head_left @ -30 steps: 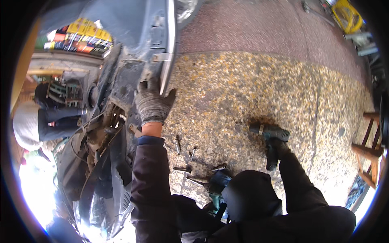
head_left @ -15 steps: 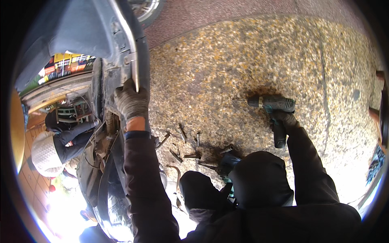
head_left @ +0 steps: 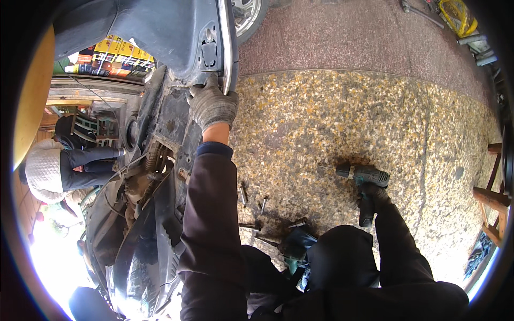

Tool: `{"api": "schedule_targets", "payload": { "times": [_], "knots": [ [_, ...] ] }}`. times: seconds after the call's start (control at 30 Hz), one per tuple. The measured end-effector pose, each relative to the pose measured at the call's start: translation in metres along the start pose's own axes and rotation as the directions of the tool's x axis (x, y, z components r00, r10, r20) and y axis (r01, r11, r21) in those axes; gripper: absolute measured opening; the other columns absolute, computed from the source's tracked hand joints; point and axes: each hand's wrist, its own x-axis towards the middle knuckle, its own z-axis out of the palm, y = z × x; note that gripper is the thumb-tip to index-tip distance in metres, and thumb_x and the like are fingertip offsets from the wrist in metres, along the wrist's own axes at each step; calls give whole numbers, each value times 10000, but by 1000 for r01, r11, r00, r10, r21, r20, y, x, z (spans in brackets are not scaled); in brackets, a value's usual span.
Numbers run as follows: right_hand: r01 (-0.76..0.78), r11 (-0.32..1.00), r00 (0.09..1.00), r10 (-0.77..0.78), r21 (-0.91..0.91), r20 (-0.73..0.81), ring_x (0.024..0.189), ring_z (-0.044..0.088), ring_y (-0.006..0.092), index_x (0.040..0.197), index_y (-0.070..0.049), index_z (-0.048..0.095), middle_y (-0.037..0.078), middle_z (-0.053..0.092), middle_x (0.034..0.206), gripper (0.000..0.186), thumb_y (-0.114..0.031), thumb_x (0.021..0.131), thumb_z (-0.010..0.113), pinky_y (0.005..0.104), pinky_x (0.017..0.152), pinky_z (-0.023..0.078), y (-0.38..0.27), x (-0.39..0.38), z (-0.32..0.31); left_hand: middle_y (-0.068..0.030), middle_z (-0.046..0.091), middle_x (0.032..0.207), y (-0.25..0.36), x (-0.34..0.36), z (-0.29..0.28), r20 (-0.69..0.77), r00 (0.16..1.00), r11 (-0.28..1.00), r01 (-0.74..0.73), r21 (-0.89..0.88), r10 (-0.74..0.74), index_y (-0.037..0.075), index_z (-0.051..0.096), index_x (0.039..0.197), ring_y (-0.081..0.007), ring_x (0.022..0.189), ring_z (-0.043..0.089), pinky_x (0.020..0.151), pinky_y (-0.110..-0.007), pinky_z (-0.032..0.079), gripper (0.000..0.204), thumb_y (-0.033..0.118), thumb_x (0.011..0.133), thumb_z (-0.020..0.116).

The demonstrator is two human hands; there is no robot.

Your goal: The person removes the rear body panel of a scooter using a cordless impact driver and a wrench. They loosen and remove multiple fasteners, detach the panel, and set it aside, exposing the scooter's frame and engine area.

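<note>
My gloved left hand (head_left: 213,107) grips the edge of a dark grey scooter body panel (head_left: 176,32), at a silver trim strip (head_left: 226,43). My gloved right hand (head_left: 373,195) is closed round the handle of a black and teal cordless drill (head_left: 367,175), its thin bit pointing left just above or on the pebbled floor; contact is unclear. Several metal cylinders (head_left: 243,195) lie on the floor between my hands, near a second teal and dark power tool (head_left: 292,246), partly hidden by my knee. Exposed scooter parts (head_left: 142,198) are left of my left forearm.
Another person (head_left: 45,168) in a light quilted top bends at the left. Behind are stacked coloured boxes (head_left: 118,51). A wheel (head_left: 249,16) shows at the top. Wooden stools (head_left: 490,198) stand at the right edge; tools and a yellow item (head_left: 455,18) lie top right.
My left hand has moved up along the panel's trim, its fingers closing on the edge. My right hand keeps hold of the drill. The view has shifted up, then back.
</note>
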Motion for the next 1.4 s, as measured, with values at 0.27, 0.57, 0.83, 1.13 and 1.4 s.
{"api": "schedule_targets", "payload": {
  "times": [0.27, 0.57, 0.83, 1.13, 1.4],
  "knots": [
    [-23, 1000, 998, 22, -9, -55, 662, 624, 212, 959, -89, 618, 54, 616, 781, 366, -223, 659, 779, 387, 596, 564, 4, 6, -2, -239, 533, 1165, -11, 18, 20, -56, 988, 982, -151, -114, 146, 169, 607, 1205, -433, 1062, 561, 893, -492, 489, 518, 273, 706, 698],
    [25, 1000, 995, -27, 14, 98, 633, 588, 183, 971, -65, 608, 46, 588, 755, 333, -228, 711, 736, 337, 576, 530, -21, 6, 42, -172, 597, 1133, -6, 21, 27, -56, 991, 992, -127, -29, 125, 135, 627, 1177, -356, 1047, 586, 914, -434, 481, 479, 266, 724, 707],
    [387, 914, 821, -402, 122, 406, 739, 642, 173, 1104, 13, 576, 87, 624, 878, 404, -177, 783, 733, 323, 647, 578, -111, 108, 184, -163, 681, 1041, -13, 30, 36, -61, 956, 955, -283, 89, 288, 96, 565, 1254, -340, 1014, 602, 883, -424, 491, 589, 273, 705, 685],
    [432, 863, 781, -503, 261, 370, 719, 664, 185, 1035, -24, 657, 90, 680, 874, 337, -131, 744, 788, 315, 677, 570, -139, 143, 239, -157, 684, 1024, -23, 40, 49, -76, 924, 922, -380, -81, 374, 78, 576, 1250, -300, 957, 650, 830, -382, 501, 560, 173, 701, 634],
    [375, 859, 763, -500, 350, 410, 746, 660, 195, 1021, -30, 671, 81, 673, 885, 310, -116, 744, 779, 329, 688, 566, -127, 159, 243, -153, 666, 1026, -23, 39, 47, -71, 944, 946, -323, 19, 323, 44, 571, 1251, -298, 922, 642, 833, -382, 493, 566, 166, 704, 654]
  ]
}}
